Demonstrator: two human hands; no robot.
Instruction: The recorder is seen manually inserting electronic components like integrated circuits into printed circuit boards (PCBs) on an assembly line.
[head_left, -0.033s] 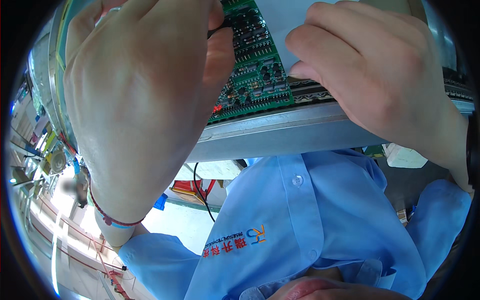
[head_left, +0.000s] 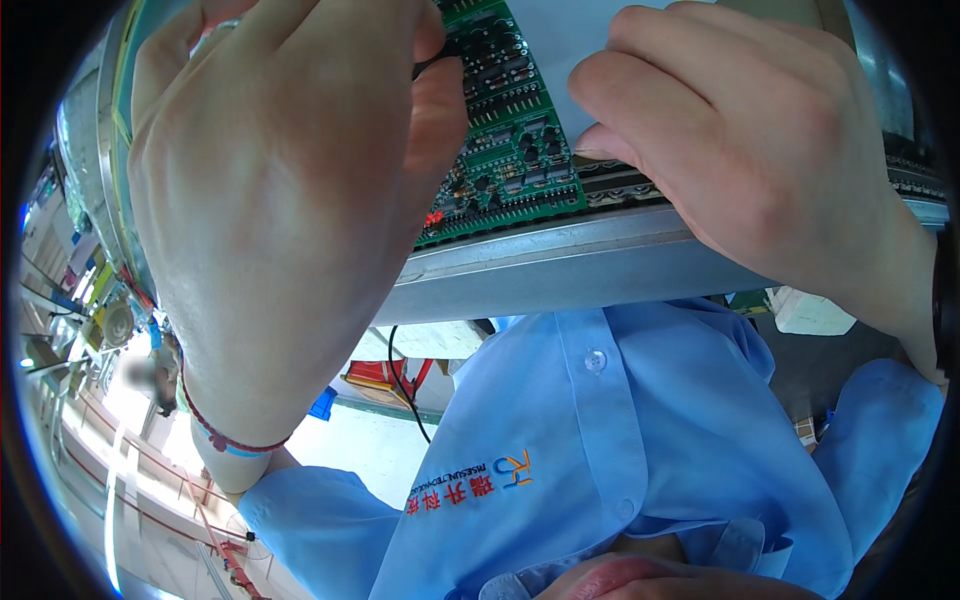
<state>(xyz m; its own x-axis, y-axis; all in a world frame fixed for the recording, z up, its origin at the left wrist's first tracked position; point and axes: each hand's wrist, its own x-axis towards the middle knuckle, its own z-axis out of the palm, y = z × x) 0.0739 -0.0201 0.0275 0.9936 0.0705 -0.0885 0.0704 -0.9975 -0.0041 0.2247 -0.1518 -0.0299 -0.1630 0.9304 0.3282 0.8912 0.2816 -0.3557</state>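
A green circuit board (head_left: 510, 150) with many small black parts lies in a grey metal frame (head_left: 560, 265) close in front of me. My left hand (head_left: 290, 200) fills the left of the view. Its fingers are curled, and the thumb and fingertips pinch a small black thing (head_left: 428, 66) at the board's upper left. My right hand (head_left: 750, 150) comes in from the right with bent fingers, its thumb tip pressed on the board's right edge. A pale sheet (head_left: 560, 40) lies above the board. What is under either palm is hidden.
My blue shirt (head_left: 620, 440) with an orange and blue emblem fills the lower middle. A red cord bracelet (head_left: 215, 435) is on my left wrist. A black cable (head_left: 405, 385) hangs below the frame. Shelves and a bright floor show at the far left.
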